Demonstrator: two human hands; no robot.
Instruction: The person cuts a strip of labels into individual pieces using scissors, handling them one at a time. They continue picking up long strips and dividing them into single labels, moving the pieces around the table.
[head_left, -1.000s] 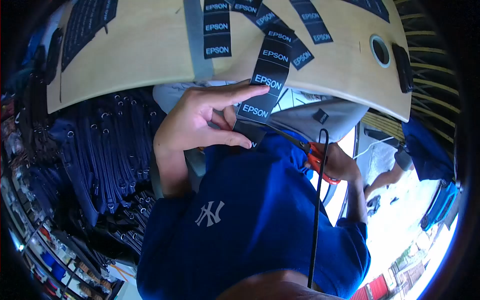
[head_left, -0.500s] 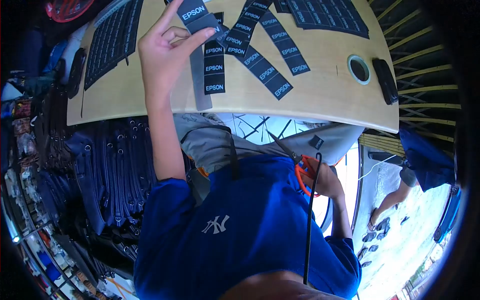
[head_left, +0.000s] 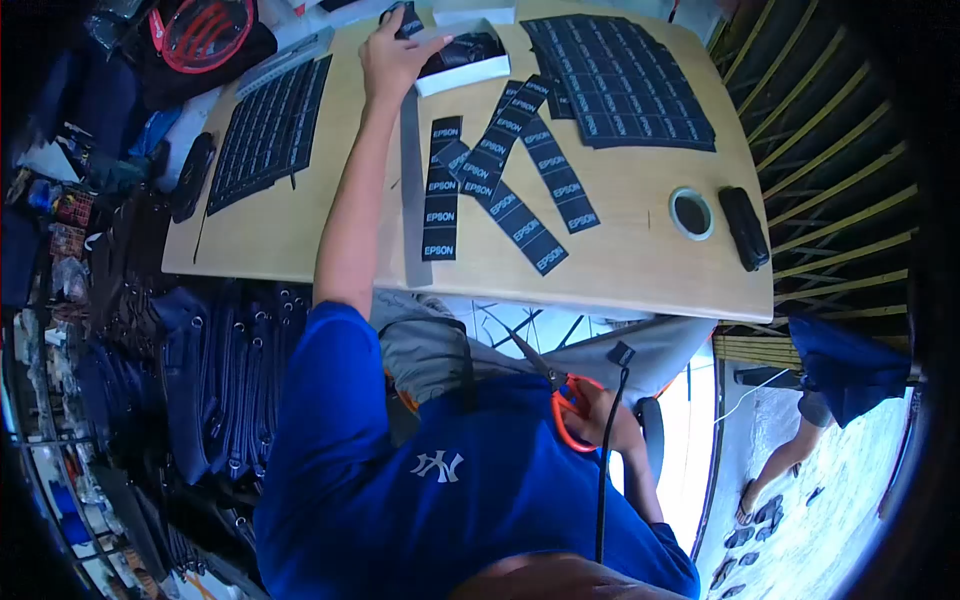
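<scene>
At the table's far side, my left hand point(head_left: 397, 62) has its thumb and fingers around a small black EPSON label point(head_left: 408, 22), beside a white box point(head_left: 465, 72) with dark pieces inside. My right hand point(head_left: 612, 418) grips orange-handled scissors point(head_left: 572, 405) near my lap, their blades apart and pointing up and left. Several black EPSON label strips point(head_left: 520, 230) lie overlapping on the table point(head_left: 640, 265), next to a long grey ruler-like strip point(head_left: 412, 190). One cut label point(head_left: 621, 353) rests on my trouser leg.
Label sheets lie at the right point(head_left: 625, 85) and left point(head_left: 270, 135). A tape roll point(head_left: 691, 213) and a black case point(head_left: 743, 228) are near the right edge. Dark straps point(head_left: 230, 380) hang below the table's left side. Another person's leg point(head_left: 790, 460) shows at the right.
My left hand has reached farther across the table with the label, beside the white box now in view. The camera view has shifted. My right hand still holds the scissors.
</scene>
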